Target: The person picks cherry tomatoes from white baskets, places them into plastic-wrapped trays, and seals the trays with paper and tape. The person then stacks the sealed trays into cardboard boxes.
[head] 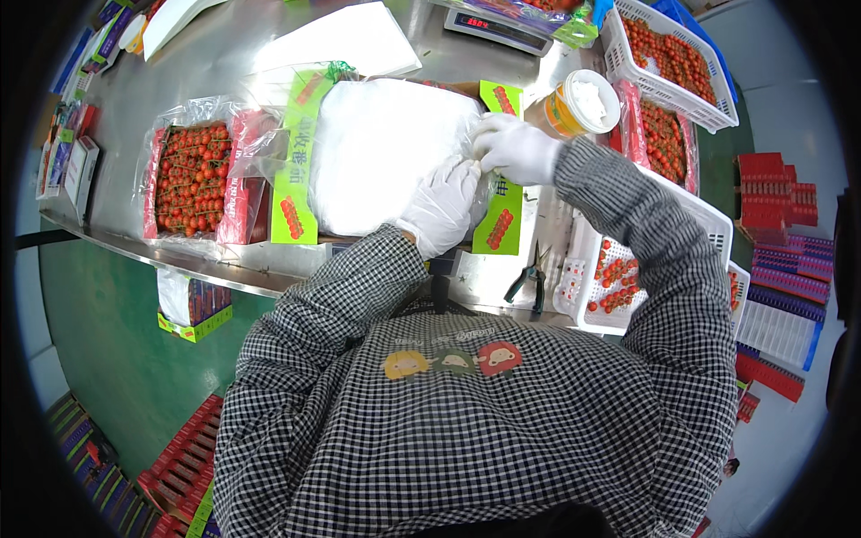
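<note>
A cardboard produce box with green end flaps (294,218) lies before me, covered by a white sheet under clear plastic film (390,155). Both my hands wear white gloves and meet at the sheet's right edge. My left hand (445,205) lies over the film with its fingertips at that edge. Just above and to the right, my right hand (514,148) has bent fingers at the gathered film near the right flap. Whether either hand pinches the film is hard to tell. Right of the box stands an orange and white plastic tub (565,107) with white material inside.
Left of the box is a red carton of cherry tomatoes (194,178) in clear film. White paper sheets (363,40) and a digital scale (498,32) lie beyond. Black-handled snips (531,279) lie near the front edge. White plastic crates (696,97) with tomatoes stand right. A blue-gloved hand (601,10) shows at the top.
</note>
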A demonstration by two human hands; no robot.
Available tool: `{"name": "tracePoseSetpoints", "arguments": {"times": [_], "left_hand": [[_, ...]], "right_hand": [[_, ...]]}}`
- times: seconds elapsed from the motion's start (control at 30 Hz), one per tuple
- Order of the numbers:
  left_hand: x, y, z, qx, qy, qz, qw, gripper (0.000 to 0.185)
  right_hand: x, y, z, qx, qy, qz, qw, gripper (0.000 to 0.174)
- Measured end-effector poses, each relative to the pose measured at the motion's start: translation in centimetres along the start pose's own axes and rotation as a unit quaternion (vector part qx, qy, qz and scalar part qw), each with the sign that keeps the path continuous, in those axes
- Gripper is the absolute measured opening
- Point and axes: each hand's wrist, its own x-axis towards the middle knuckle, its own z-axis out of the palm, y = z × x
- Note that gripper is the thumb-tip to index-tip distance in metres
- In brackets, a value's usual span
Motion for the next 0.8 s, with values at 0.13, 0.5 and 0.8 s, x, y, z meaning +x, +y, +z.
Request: {"name": "tracePoseSetpoints", "arguments": {"times": [0.13,0.5,0.8], "left_hand": [[0.1,-0.4,2.2,0.026,-0.022,0.040,0.999,0.044],[-7.2,0.3,-6.4,-0.039,0.028,-0.078,0.996,0.047],[-9.9,-0.2,-7.3,-0.002,0.051,-0.267,0.962,0.095]], "right_hand": [[-6.7,0.8,3.3,0.045,0.156,0.148,0.976,0.038],[7.4,-11.4,-8.6,-0.149,-0.359,0.056,0.920,0.044],[9.3,-9.3,-1.2,-0.078,-0.380,-0.006,0.922,0.033]]}}
